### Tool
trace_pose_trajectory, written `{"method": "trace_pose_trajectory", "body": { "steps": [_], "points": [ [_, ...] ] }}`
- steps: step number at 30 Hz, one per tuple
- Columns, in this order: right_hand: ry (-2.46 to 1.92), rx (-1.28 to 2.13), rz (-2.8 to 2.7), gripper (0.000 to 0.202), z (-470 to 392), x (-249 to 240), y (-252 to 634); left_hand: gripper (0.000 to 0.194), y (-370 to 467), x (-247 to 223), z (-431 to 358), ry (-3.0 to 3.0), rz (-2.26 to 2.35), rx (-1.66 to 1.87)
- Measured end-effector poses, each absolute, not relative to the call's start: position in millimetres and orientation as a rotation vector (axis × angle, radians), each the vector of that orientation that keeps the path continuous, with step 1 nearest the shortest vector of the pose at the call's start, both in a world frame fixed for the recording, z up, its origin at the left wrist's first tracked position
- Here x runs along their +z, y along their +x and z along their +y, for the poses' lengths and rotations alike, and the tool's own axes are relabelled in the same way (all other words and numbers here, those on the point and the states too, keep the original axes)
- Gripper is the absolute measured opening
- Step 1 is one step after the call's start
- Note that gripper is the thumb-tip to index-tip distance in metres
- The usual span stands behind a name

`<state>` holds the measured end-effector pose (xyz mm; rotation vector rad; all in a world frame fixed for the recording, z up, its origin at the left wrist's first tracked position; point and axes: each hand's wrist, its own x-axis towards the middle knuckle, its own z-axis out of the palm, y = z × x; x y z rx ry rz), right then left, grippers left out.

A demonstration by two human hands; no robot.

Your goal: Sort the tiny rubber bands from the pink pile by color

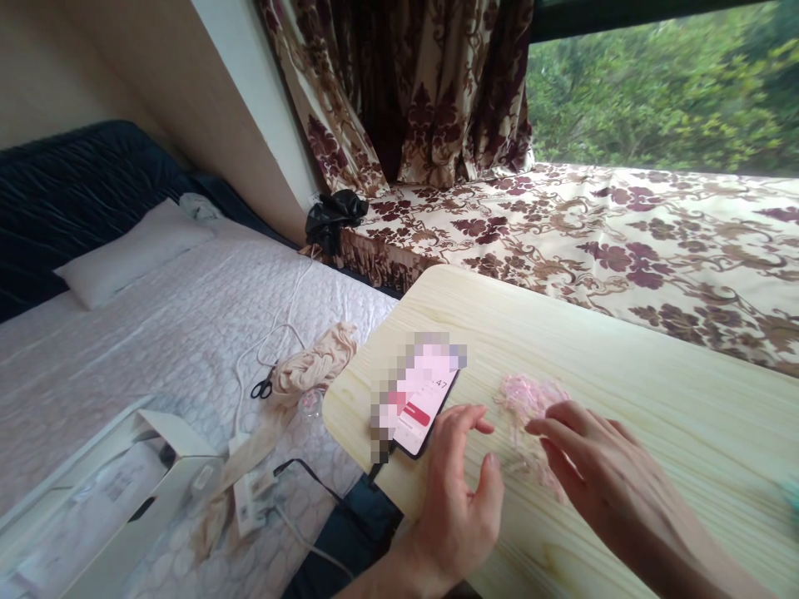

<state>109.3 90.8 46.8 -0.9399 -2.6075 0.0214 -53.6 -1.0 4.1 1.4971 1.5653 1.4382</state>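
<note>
A: What are your fingers doing?

B: Your right hand (599,474) is lying over the pink bead pile (530,416), its fingers (549,428) curling down onto the beads, touching them; whether they are pinching any I cannot tell. Your left hand (459,482) is hovering just beside the pile, fingers (474,416) spread and released, grasping nothing.

A: And where is the pile sitting?

B: It is resting on the pale wooden surface (655,374), between your two hands. A smartphone (421,399) is lying just left of it, screen glowing, close to your left fingertips.

A: Farther out?

B: The bed (125,349) is running along your left, carrying scissors (263,387), a beige cloth (315,362), a white cable (275,333), a power strip (246,499) and an open white box (112,507). A floral window seat (624,241) is lying beyond the surface, under the curtain (412,83).
</note>
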Motion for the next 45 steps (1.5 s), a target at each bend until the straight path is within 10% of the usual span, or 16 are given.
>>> {"method": "trace_pose_trajectory", "body": {
  "steps": [26,32,45],
  "points": [
    [-0.922,0.131,-2.736,0.023,102,51,89,0.049,-52,3,0,1.508,1.584,1.475],
    [-1.244,0.756,-2.442,0.029,75,74,151,0.039,-54,-6,-1,1.585,1.677,1.42],
    [-1.804,0.359,-2.268,0.033,-14,69,314,0.025,-55,-8,2,1.627,1.8,1.301]
  ]
}}
